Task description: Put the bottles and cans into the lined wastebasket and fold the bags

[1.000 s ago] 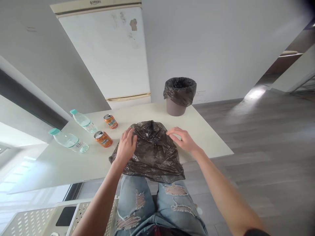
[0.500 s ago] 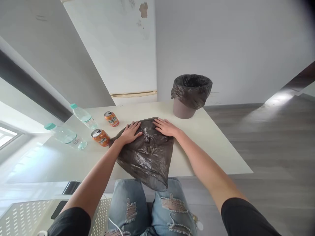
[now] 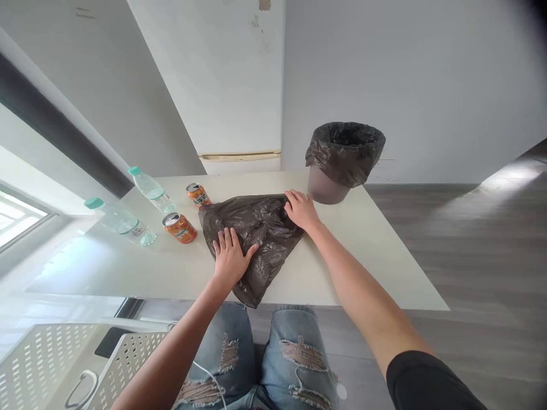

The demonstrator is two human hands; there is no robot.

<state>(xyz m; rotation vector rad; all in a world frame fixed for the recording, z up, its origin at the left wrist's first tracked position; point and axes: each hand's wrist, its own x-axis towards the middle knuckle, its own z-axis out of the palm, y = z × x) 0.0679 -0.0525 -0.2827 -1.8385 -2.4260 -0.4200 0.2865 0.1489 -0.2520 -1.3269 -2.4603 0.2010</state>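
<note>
A dark, crumpled plastic garbage bag (image 3: 267, 250) lies spread on the white table, one corner reaching over the front edge. My left hand (image 3: 231, 259) rests palm-down on its left part, fingers spread. At the bag's upper right edge is my right hand (image 3: 301, 209), its fingers laid on the plastic and slightly bent; I see no firm grip. An orange soda can (image 3: 180, 229) stands left of the bag, and a second orange can (image 3: 199, 195) is behind it, close to the bag's left corner.
A bin (image 3: 331, 185) lined with a dark bag stands at the table's back right. Two clear bottles with green caps, a front bottle (image 3: 123, 225) and a rear bottle (image 3: 151, 191), stand at the left. Below left is a perforated white basket (image 3: 47, 353).
The garbage bag has turned and its front corner has drawn up toward the left. My left hand has moved nearer to me on it; my right hand has shifted slightly right and away.
</note>
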